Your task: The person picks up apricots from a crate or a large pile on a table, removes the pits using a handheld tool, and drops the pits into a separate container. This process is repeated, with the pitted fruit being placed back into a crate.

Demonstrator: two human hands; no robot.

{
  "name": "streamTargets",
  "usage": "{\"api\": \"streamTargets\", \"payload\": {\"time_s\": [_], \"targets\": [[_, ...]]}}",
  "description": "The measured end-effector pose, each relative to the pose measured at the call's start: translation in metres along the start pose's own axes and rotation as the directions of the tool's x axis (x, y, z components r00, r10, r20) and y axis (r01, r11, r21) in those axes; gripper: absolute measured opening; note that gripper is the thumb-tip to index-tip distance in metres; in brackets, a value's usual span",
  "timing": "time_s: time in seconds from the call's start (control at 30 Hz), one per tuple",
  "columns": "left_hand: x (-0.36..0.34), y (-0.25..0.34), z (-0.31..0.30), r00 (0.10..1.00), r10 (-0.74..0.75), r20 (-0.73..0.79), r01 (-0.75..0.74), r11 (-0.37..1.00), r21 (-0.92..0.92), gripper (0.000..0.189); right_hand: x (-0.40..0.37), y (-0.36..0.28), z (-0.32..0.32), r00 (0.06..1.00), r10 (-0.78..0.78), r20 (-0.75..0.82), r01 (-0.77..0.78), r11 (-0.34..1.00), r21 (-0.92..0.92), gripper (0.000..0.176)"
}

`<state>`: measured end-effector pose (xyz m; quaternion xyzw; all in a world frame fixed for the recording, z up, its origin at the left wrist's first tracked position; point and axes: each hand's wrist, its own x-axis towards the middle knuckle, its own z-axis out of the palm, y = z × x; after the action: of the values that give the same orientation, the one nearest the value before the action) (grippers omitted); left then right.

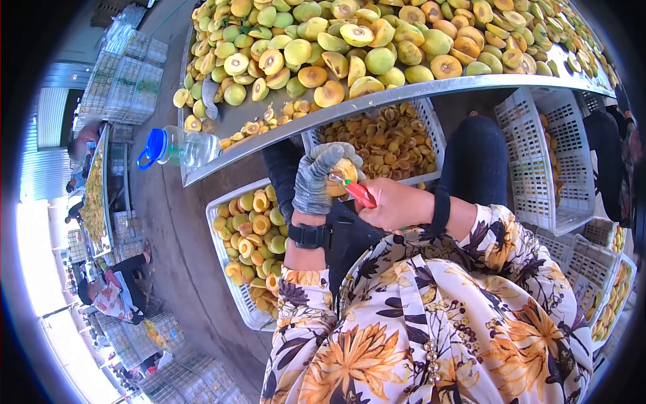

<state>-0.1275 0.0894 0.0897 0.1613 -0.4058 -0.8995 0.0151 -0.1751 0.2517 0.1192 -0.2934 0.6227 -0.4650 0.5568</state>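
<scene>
My left hand (315, 180), in a grey knitted glove, holds a yellow peach half (344, 170) with its cut face turned to the right. My bare right hand (398, 206) is closed around the red handle of a pitting tool (362, 194). The tool's green collar and metal end meet the fruit; the tip's exact shape is hard to make out. Both hands are above my lap, over the near edge of a white crate (431, 121) with scooped-out pieces in it. At lower left, another white crate (214, 232) holds hollowed peach halves.
A metal-edged table (404, 93) ahead bears a heap of cut peaches (323, 44). A water bottle (182, 147) with a blue cap lies at its left corner. White crates (568, 195) stand at right. Other people (114, 293) and stacked crates (128, 84) are at left.
</scene>
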Motion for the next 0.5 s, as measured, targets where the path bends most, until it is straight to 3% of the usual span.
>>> {"api": "streamTargets", "payload": {"time_s": [0.03,0.1,0.2,0.27,0.3,0.33,0.4,0.5], "targets": [[0.001,-0.002,-0.003,0.999,0.028,0.03,-0.027,0.999,-0.023,0.027,0.0,-0.002,0.0,1.0,-0.001,0.002,0.001,1.0,-0.001,0.007],[0.001,-0.004,-0.004,0.997,0.055,0.058,-0.052,0.998,-0.047,0.027,0.001,-0.004,0.003,0.971,0.124,0.203,-0.199,0.891,0.408,0.007],[0.003,-0.011,0.001,0.987,0.162,-0.01,-0.162,0.987,-0.013,0.027,0.005,0.003,0.006,0.957,0.136,0.257,-0.254,0.823,0.508,0.008],[0.005,-0.014,-0.003,0.988,0.149,-0.048,-0.153,0.983,-0.106,0.026,0.006,0.005,0.005,0.95,0.109,0.293,-0.26,0.795,0.547,0.009],[0.005,-0.012,-0.006,0.998,0.06,0.027,-0.054,0.98,-0.19,0.025,0.007,0.005,0.004,0.943,0.08,0.322,-0.266,0.764,0.588,0.01],[0.005,-0.014,-0.006,0.998,0.06,0.023,-0.054,0.98,-0.191,0.025,0.009,0.01,0.004,0.942,0.081,0.325,-0.268,0.763,0.588,0.01],[0.01,-0.015,-0.004,0.988,-0.026,-0.153,-0.001,0.984,-0.179,0.031,0.016,0.019,0.003,0.923,-0.024,0.384,-0.296,0.591,0.75,0.011],[0.019,-0.016,-0.011,0.97,0.021,-0.243,-0.063,0.984,-0.167,0.03,0.018,0.024,0.001,0.921,-0.053,0.386,-0.3,0.537,0.789,0.013]]}}
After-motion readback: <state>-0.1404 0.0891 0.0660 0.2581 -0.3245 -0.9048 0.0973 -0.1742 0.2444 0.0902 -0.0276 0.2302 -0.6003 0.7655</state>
